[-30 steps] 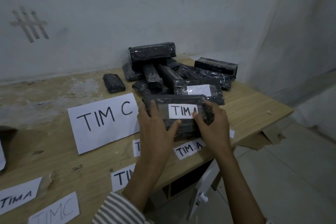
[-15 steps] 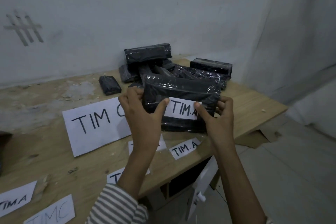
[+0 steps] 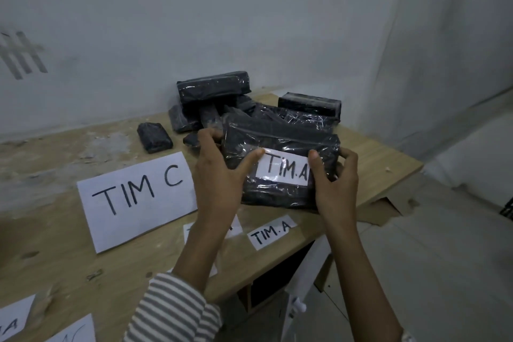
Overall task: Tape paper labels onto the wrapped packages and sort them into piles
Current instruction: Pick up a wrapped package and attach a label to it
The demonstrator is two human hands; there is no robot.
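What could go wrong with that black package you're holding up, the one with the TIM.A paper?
Maybe three things. The package is wrapped in shiny plastic, so it could slip from the left hand and right hand gripping its ends. Its label says TIM.A, but the nearest big sheet says TIM C, so it might land in the wrong pile. An arm could also brush the loose label off the table.

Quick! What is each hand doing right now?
Left hand: grips the black package at its left end, thumb on the TIM.A label.
Right hand: grips its right end, thumb at the label.
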